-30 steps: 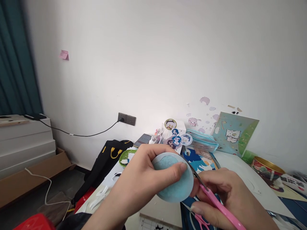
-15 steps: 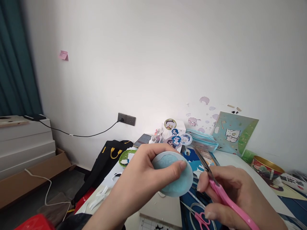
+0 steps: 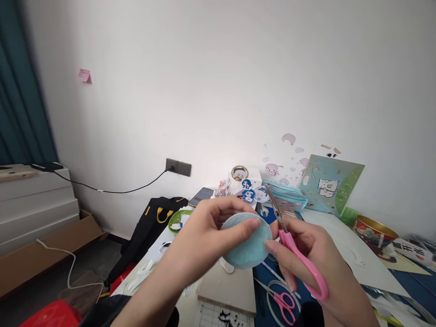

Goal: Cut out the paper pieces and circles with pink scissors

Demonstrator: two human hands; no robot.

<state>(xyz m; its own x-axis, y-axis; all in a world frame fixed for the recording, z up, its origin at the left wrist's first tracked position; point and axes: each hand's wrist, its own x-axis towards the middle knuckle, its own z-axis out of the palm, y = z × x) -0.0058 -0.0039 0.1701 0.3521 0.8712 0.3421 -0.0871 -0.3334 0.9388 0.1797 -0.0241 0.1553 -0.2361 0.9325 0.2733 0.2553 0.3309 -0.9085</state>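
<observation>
A round, pale-blue paper disc (image 3: 250,247) with a white rim is pinched in my left hand (image 3: 218,231), thumb across its face and fingers behind. My right hand (image 3: 309,250) carries pink-handled scissors (image 3: 293,254), their blades pointing up and away from the disc. The thumb and a fingertip of that hand touch the disc's right edge. Below lies a second, smaller pair of pink scissors (image 3: 284,305) on the dark blue mat (image 3: 262,290). Under the disc is a beige board (image 3: 226,290).
Black scraps (image 3: 226,318) lie on a gridded sheet at the front. A teal pouch (image 3: 286,195), a cartoon card (image 3: 334,184) and a round tin (image 3: 374,232) stand toward the wall. White paper strips (image 3: 141,272) and a black bag (image 3: 146,236) are on the left.
My right hand has come left to the disc's edge, and the scissors have swung more upright in it. The disc has shifted slightly, still in my left hand. The view has moved a little.
</observation>
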